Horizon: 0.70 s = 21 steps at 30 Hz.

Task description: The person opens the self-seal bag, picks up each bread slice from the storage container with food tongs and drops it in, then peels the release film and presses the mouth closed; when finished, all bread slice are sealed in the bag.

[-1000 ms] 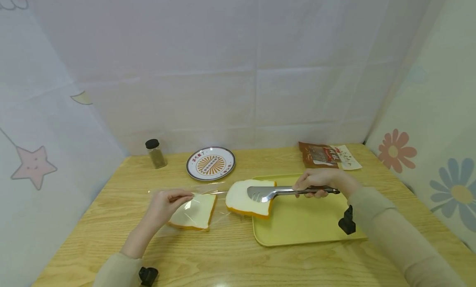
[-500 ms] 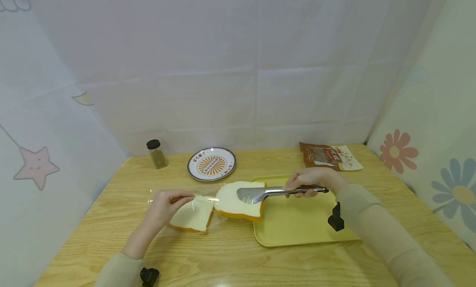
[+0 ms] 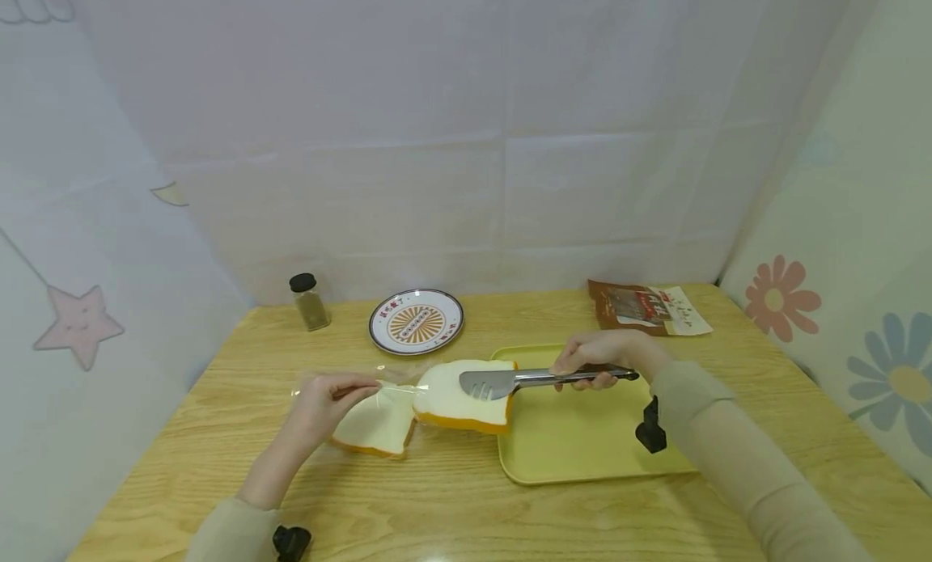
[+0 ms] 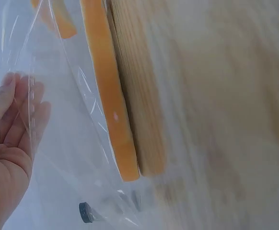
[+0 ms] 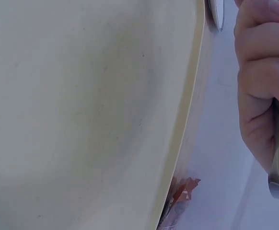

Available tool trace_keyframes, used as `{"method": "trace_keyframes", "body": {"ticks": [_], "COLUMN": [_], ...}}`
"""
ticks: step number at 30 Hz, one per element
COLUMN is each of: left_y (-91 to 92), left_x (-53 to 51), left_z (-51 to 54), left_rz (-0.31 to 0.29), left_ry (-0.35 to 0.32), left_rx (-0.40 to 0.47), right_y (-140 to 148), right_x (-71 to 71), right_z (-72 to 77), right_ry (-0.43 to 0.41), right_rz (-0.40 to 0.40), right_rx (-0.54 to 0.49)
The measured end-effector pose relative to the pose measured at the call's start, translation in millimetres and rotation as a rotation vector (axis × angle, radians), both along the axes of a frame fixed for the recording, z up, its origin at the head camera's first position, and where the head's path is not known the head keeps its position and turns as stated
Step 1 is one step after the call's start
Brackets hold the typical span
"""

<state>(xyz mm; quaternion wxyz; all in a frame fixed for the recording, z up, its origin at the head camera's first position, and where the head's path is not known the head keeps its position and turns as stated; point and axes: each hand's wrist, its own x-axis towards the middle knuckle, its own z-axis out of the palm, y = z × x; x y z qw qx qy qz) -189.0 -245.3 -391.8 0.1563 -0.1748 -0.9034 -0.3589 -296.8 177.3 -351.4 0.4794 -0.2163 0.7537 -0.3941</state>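
Nearest, well to the left of the yellow tray's (image 3: 597,453) front edge, a black device (image 3: 291,542) sits at the cuff of a beige sleeve (image 3: 233,530). Farther in on that side, the left hand (image 3: 336,402) pinches a clear plastic bag (image 4: 58,143) between thumb and fingertips. Inside the bag, left of the tray and apart from it, one white bread slice with an orange crust (image 3: 374,426) lies on the wooden table (image 3: 408,513).

Over the tray's left edge, a second bread slice (image 3: 440,392) is held in metal tongs (image 3: 535,378), its left end at the bag; how far inside, I cannot tell. Above the tray, the right hand (image 3: 600,358) grips the tongs' handle with curled fingers.

Behind the tray to the left is a round plate (image 3: 417,323) with red characters round its rim and more lettering across an orange sunburst, too small to read. Farther left of the tray stands a black-capped jar (image 3: 311,307). Behind the tray's right part, a brown-and-white packet (image 3: 648,307) carries printed characters, also unreadable. Beyond the tray hangs a pale cloth (image 3: 466,182).
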Motion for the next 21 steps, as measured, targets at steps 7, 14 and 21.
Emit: {"method": "trace_keyframes", "body": {"ticks": [7,14,21], "left_y": [-2.8,-1.5,0.5], "left_x": [2.2,2.7,2.8], "left_z": [-0.1,1.1,1.2], "left_rz": [-0.035,-0.037,-0.041], "left_ry": [0.048,0.022,-0.018], "left_rx": [0.019,0.018,0.031], "right_y": [9,4,-9], "right_x": [-7.3,-13.1,-11.6], "right_z": [-0.9,3.4,-4.6], "right_ry": [0.006,0.025,-0.008], "right_rz": [-0.004,0.049,0.051], "right_rx": [0.037,0.056,0.010]}}
